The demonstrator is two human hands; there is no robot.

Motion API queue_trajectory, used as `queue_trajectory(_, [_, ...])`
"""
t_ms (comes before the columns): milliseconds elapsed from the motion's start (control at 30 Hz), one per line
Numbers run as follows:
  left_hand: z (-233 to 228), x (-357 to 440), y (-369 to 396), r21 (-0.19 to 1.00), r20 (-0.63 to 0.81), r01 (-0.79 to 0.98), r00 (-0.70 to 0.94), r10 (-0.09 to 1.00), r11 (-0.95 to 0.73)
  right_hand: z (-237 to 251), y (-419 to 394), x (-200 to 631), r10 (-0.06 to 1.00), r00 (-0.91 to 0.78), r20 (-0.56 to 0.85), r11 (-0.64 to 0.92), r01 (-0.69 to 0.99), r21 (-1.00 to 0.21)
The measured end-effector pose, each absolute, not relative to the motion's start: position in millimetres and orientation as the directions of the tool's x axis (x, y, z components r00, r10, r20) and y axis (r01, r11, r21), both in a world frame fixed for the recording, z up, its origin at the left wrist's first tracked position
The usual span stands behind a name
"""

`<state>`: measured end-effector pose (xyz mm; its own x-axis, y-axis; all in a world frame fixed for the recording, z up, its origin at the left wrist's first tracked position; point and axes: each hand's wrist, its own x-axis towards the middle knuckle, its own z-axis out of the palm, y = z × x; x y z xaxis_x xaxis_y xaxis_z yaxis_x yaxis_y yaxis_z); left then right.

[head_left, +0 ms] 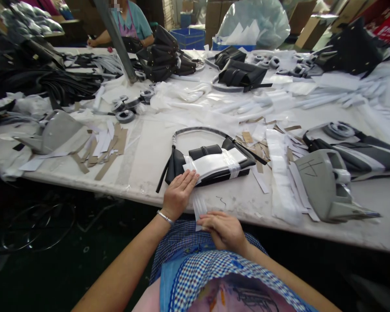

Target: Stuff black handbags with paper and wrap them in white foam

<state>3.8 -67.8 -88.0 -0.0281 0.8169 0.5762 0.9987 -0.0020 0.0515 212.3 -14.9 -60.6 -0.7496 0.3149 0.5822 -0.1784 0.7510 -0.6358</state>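
Note:
A black handbag (211, 173) lies at the table's near edge, with its wrapped handle (198, 130) arched behind it. White sheet material (211, 164) covers part of its front, and clear film (231, 162) crosses the right end. My left hand (178, 195) rests with fingers stretched flat on the bag's lower left side, at the end of the white sheet. Just below the table edge, my right hand (225, 229) is closed on a translucent plastic strip (199, 208), which runs up toward the bag.
Grey plastic holders (325, 182) stand right and left. Cardboard and paper strips (107, 145) lie loose. Behind are a slanted metal post (117, 39), black bags (162, 56) and white foam strips (247, 106). A co-worker (130, 24) sits across the table.

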Motion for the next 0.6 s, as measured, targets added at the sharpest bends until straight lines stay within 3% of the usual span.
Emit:
queue_trajectory(133, [-87, 4, -69, 0.032, 0.567, 0.999, -0.011, 0.824, -0.008, -37, -7, 215, 0.348, -0.775, 0.528, 0.692, -0.168, -0.702])
queue_trajectory(300, [-83, 7, -70, 0.019, 0.552, 1.000, -0.020, 0.834, 0.011, -6, 19, 200, 0.461, -0.749, 0.476, 0.640, -0.091, -0.763])
queue_trajectory(433, [-82, 13, -71, 0.032, 0.556, 0.996, -0.085, 0.827, 0.081, 9, 51, 166, 0.492, -0.744, 0.452, 0.673, -0.004, -0.740])
queue_trajectory(600, [-83, 17, -71, 0.095, 0.596, 0.991, -0.130, 0.792, 0.091, 8, 88, 114, 0.454, -0.773, 0.442, 0.769, 0.089, -0.633])
